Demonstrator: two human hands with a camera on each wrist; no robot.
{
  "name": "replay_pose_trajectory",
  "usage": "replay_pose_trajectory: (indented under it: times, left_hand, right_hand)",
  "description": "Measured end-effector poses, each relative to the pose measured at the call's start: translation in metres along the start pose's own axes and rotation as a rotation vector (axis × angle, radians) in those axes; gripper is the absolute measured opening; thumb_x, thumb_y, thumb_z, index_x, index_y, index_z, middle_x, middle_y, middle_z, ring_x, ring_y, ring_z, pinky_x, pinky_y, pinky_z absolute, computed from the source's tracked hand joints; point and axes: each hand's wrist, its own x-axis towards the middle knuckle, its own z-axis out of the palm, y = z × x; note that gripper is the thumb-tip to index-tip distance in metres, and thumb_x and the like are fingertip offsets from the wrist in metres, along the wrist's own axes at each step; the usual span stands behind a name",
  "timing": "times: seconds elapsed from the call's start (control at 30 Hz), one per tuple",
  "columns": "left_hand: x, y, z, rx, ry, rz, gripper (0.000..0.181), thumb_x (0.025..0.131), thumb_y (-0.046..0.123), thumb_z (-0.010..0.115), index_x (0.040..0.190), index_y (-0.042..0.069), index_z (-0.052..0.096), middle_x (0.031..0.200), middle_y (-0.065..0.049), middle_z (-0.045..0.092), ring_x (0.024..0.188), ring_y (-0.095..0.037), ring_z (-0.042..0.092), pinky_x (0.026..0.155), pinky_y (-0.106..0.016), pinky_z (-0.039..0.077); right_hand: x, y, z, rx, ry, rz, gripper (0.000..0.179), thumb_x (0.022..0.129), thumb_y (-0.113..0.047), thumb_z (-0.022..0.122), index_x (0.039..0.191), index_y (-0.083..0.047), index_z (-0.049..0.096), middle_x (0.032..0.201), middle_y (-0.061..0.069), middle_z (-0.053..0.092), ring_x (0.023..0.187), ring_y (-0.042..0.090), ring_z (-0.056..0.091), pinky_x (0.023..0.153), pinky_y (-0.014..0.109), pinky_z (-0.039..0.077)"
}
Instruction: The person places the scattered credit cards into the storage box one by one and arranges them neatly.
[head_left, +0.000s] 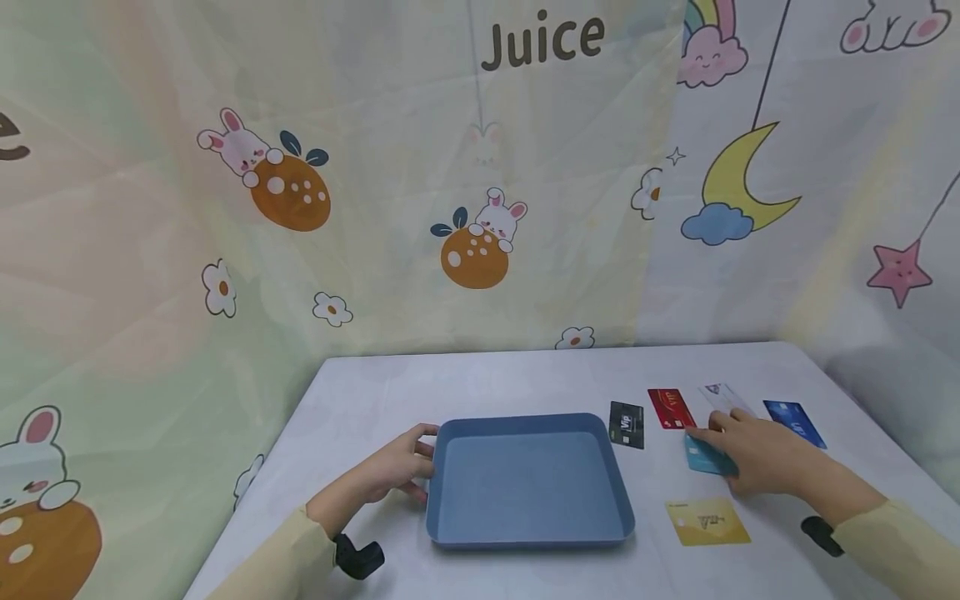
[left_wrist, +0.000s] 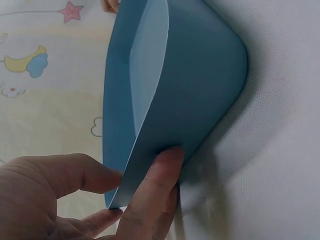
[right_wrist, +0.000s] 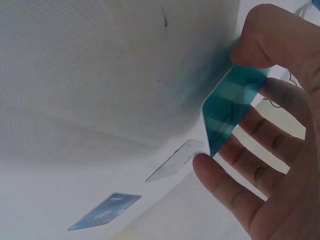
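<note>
My left hand grips the left side of a blue-grey rectangular tray. In the left wrist view, its fingers lie against the tray's outer wall and at its rim. At the right, my right hand holds a teal card by its edges, thumb on one side and fingers on the other. In the right wrist view the teal card looks tilted against the white cloth. Past it lie a white card and a blue card.
Beside the tray lies a black card, with a red card to its right. A white card and a blue card lie farther right. Nearer the front is a gold card. A printed cloth backdrop stands behind the table.
</note>
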Motion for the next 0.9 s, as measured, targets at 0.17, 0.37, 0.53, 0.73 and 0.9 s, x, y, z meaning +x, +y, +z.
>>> replay_pose_trajectory:
  times: [0.17, 0.37, 0.53, 0.73, 0.9]
  left_hand:
    - [-0.001, 0.0, 0.0, 0.001, -0.002, 0.007, 0.079, 0.08, -0.004, 0.063, 0.154, 0.003, 0.037, 0.134, -0.026, 0.056, 0.1, -0.03, 0.068, 0.065, -0.042, 0.064]
    - [0.0, -0.002, 0.0, -0.001, -0.005, 0.014, 0.078, 0.081, -0.004, 0.063, 0.154, 0.004, 0.038, 0.134, -0.025, 0.056, 0.101, -0.03, 0.068, 0.066, -0.043, 0.064]
    - [-0.001, -0.002, -0.001, -0.001, -0.008, 0.019, 0.077, 0.082, -0.003, 0.064, 0.154, 0.004, 0.038, 0.135, -0.025, 0.056, 0.102, -0.03, 0.068, 0.067, -0.043, 0.064]
    - [-0.001, -0.002, -0.001, -0.006, -0.008, 0.015, 0.077, 0.083, -0.002, 0.066, 0.154, 0.004, 0.038, 0.135, -0.025, 0.056, 0.103, -0.031, 0.068, 0.067, -0.043, 0.064]
    - [-0.002, -0.002, -0.001, -0.013, -0.013, 0.015, 0.077, 0.084, -0.002, 0.067, 0.155, 0.005, 0.037, 0.136, -0.025, 0.056, 0.103, -0.031, 0.068, 0.067, -0.043, 0.064]
  right_hand:
    - [0.002, -0.002, -0.004, 0.07, 0.025, -0.001, 0.075, 0.068, -0.027, 0.093, 0.135, -0.015, 0.064, 0.122, 0.011, 0.063, 0.104, 0.031, 0.06, 0.085, 0.057, 0.059]
    - [0.005, -0.003, -0.007, 0.057, 0.08, -0.029, 0.071, 0.068, -0.027, 0.093, 0.132, -0.013, 0.065, 0.122, 0.012, 0.065, 0.107, 0.034, 0.062, 0.088, 0.058, 0.059]
    - [0.006, -0.007, -0.008, 0.079, 0.089, -0.035, 0.07, 0.07, -0.026, 0.092, 0.134, -0.013, 0.065, 0.124, 0.012, 0.065, 0.108, 0.033, 0.063, 0.09, 0.057, 0.059]
    - [0.008, -0.01, -0.013, 0.13, 0.081, -0.04, 0.07, 0.071, -0.026, 0.09, 0.135, -0.013, 0.064, 0.126, 0.014, 0.064, 0.108, 0.032, 0.062, 0.089, 0.055, 0.059]
    - [0.009, -0.011, -0.016, 0.134, 0.081, -0.047, 0.072, 0.071, -0.03, 0.091, 0.136, -0.012, 0.064, 0.126, 0.015, 0.064, 0.109, 0.032, 0.062, 0.091, 0.055, 0.059]
